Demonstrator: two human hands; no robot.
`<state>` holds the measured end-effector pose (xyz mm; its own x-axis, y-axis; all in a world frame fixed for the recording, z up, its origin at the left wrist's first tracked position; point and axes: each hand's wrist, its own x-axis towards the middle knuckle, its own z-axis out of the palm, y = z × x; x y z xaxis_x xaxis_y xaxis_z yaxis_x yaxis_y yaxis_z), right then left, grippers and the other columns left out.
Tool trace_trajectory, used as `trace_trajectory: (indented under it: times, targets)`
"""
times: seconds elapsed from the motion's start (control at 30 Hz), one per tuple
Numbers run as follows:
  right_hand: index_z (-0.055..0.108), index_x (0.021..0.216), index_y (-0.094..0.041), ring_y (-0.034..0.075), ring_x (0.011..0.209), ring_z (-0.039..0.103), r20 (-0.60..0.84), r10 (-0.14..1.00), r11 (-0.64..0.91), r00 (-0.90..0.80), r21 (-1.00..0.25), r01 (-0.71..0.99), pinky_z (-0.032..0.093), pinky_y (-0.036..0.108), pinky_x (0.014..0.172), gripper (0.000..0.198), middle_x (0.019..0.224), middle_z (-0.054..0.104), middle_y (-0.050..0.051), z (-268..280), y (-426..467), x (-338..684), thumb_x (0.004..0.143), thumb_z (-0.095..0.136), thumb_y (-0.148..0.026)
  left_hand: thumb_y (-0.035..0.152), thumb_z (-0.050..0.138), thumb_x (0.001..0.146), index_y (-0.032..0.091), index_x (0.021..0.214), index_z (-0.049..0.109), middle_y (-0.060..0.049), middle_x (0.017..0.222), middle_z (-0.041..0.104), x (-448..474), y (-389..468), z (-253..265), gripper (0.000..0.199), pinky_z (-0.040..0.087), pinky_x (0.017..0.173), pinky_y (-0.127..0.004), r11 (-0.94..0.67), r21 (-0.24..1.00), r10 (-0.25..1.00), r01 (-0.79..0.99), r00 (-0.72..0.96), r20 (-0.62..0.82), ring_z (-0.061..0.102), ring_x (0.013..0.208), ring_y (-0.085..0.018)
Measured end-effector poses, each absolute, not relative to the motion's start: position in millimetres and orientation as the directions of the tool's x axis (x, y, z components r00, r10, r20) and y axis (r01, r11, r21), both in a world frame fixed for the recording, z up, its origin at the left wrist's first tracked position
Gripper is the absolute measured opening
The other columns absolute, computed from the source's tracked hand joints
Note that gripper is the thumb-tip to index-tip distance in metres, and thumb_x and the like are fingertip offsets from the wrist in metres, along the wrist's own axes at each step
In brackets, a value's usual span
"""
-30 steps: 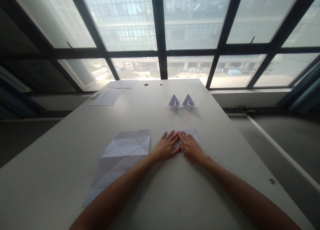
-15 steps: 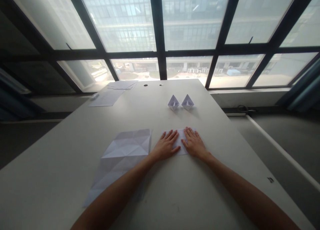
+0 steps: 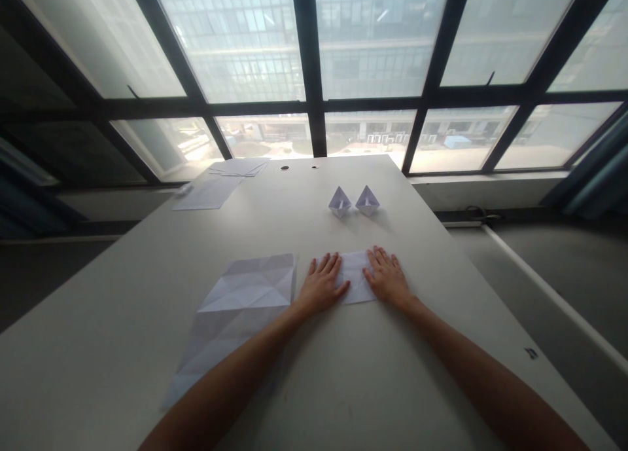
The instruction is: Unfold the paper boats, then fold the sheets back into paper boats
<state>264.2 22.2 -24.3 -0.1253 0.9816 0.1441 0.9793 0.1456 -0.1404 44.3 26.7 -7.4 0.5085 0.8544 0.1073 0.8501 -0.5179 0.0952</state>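
Observation:
A folded sheet of white paper [image 3: 355, 278] lies flat on the table between my hands. My left hand [image 3: 321, 286] rests palm down over its left end, fingers stretched out and slightly apart. On the right end lies my right hand [image 3: 387, 277], also flat with the fingers spread. Both palms hide parts of the paper. To the left, a larger creased white sheet [image 3: 245, 287] lies partly under my left forearm. Beyond my hands stand two folded paper boats [image 3: 339, 202], side by side.
The white table [image 3: 422, 372] reaches to the windows. At its far left lie several loose paper sheets [image 3: 209, 194], with a small clear object [image 3: 184, 190] by them. Two round holes [image 3: 284, 167] show near the far edge. A dark mark [image 3: 531, 353] is near the right edge.
My hands have slid apart over the paper, the left one to the left and the right one to the right. More of the folded paper shows between them.

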Motion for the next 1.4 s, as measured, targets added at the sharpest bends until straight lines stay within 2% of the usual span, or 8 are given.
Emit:
trace_trajectory:
  times: [0.43, 0.7, 1.4]
  targets:
    - [0.036, 0.15, -0.014, 0.026, 0.147, 0.021, 0.153, 0.985, 0.1, -0.075, -0.163, 0.982, 0.011, 0.046, 0.118, 0.059, 0.159, 0.028, 0.015, -20.4, 21.0, 265.4, 0.098, 0.034, -0.041, 0.056, 0.031, 0.097, 0.016, 0.154, 0.026, -0.012, 0.161, 0.023, 42.9, 27.9, -10.8, 0.07, 0.013, 0.119, -0.056, -0.488, 0.123, 0.872, 0.864, 0.476, 0.117, 0.018, 0.149, -0.03]
    - [0.039, 0.149, -0.013, 0.026, 0.147, 0.022, 0.15, 0.987, 0.09, -0.061, -0.194, 0.977, 0.012, 0.045, 0.119, 0.058, 0.158, 0.03, 0.014, -18.8, 21.0, 264.8, 0.097, 0.036, -0.04, 0.054, 0.033, 0.097, 0.023, 0.152, 0.03, -0.009, 0.162, 0.022, 41.4, 27.9, -9.1, 0.063, 0.014, 0.117, -0.058, -0.504, 0.13, 0.863, 0.854, 0.493, 0.108, 0.017, 0.149, -0.031]
    - [0.04, 0.147, -0.013, 0.026, 0.147, 0.023, 0.157, 0.986, 0.093, -0.06, -0.209, 0.973, 0.014, 0.045, 0.118, 0.056, 0.157, 0.032, 0.014, -18.2, 20.4, 266.3, 0.097, 0.036, -0.037, 0.049, 0.033, 0.099, 0.027, 0.151, 0.033, -0.007, 0.161, 0.024, 41.4, 28.6, -8.8, 0.057, 0.016, 0.117, -0.059, -0.515, 0.142, 0.857, 0.846, 0.503, 0.111, 0.018, 0.149, -0.031]
